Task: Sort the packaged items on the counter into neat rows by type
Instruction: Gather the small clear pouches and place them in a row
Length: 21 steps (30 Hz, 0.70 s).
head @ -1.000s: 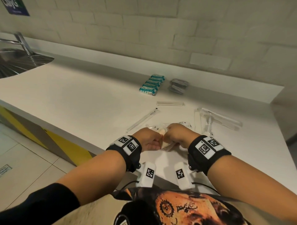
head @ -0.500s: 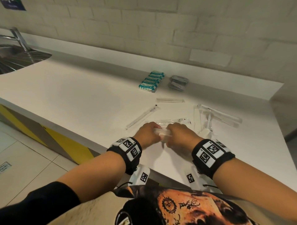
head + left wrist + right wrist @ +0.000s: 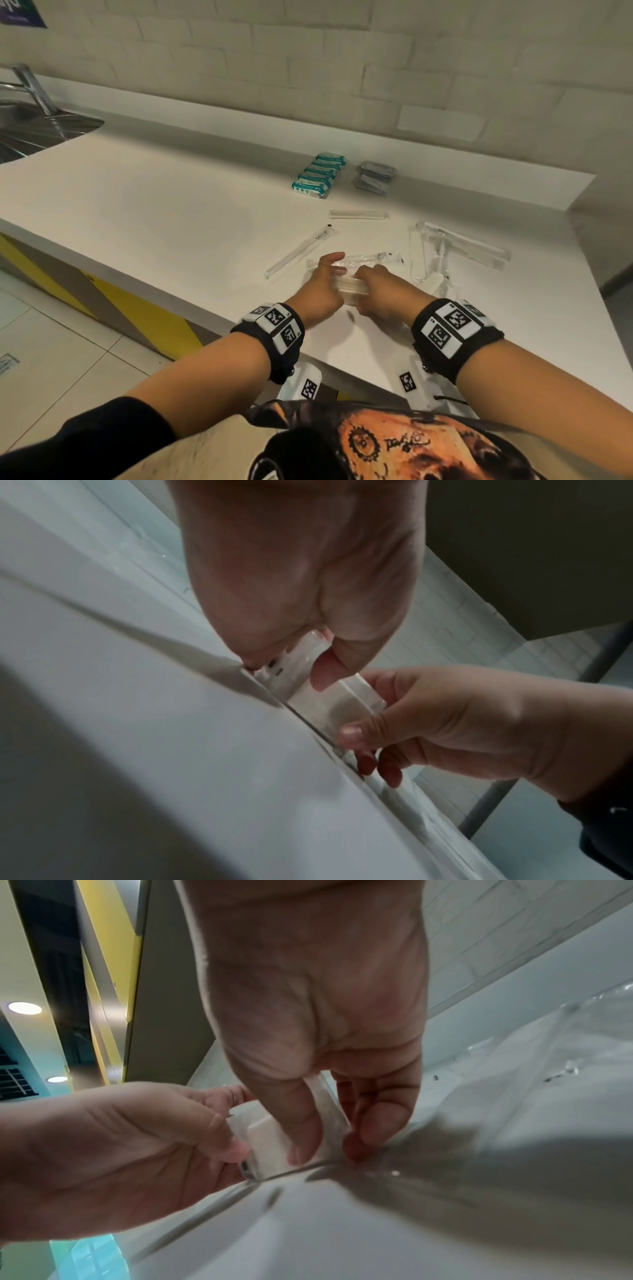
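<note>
On the white counter (image 3: 171,212) both hands hold one small stack of clear-wrapped white packets (image 3: 351,291) standing on its edge near the front. My left hand (image 3: 325,286) pinches its left end with the thumb (image 3: 323,674) in front and one finger stretched out. My right hand (image 3: 378,291) pinches the right end between thumb (image 3: 301,1131) and fingers. The stack (image 3: 329,696) touches the counter and shows a white block (image 3: 267,1139) inside the wrap. A row of teal packets (image 3: 318,174) and a stack of grey packets (image 3: 375,176) lie at the back.
Long clear-wrapped items lie loose: one (image 3: 358,214) behind the hands, one slanted (image 3: 301,250) to their left, a jumbled pile (image 3: 445,253) to their right. A steel sink (image 3: 34,126) is at the far left. The wall upstand runs along the back.
Both hands stay together on the packets. The stack now shows between them, set on edge, and a left finger has stretched out over it.
</note>
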Each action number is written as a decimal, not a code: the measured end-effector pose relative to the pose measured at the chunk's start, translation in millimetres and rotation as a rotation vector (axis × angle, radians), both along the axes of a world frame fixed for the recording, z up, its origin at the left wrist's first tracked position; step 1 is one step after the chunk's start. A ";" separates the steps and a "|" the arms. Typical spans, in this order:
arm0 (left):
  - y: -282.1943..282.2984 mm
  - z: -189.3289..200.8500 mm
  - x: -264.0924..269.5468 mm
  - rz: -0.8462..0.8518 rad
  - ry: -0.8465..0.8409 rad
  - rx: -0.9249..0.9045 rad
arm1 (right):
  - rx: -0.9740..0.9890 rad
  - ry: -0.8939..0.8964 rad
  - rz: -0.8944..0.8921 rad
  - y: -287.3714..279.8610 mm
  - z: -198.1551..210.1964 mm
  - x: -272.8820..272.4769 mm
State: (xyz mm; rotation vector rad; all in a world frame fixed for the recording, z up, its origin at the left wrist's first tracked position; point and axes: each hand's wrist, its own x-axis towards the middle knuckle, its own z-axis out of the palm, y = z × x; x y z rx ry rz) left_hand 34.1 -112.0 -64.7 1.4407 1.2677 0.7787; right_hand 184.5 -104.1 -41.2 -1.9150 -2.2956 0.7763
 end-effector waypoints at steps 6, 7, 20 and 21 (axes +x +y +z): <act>5.6 -5.0 0.6 -0.066 0.093 0.024 | -0.020 0.087 0.056 -3.3 -1.2 -2.3; 6.0 -6.3 0.3 -0.071 0.125 0.036 | -0.006 0.096 0.060 -3.0 -4.4 -1.2; 27.0 13.9 0.5 -0.152 0.377 0.085 | 0.098 -0.079 0.192 16.2 32.3 -0.2; 31.7 17.6 0.5 -0.162 0.401 0.089 | 0.108 -0.079 0.197 20.8 35.3 0.1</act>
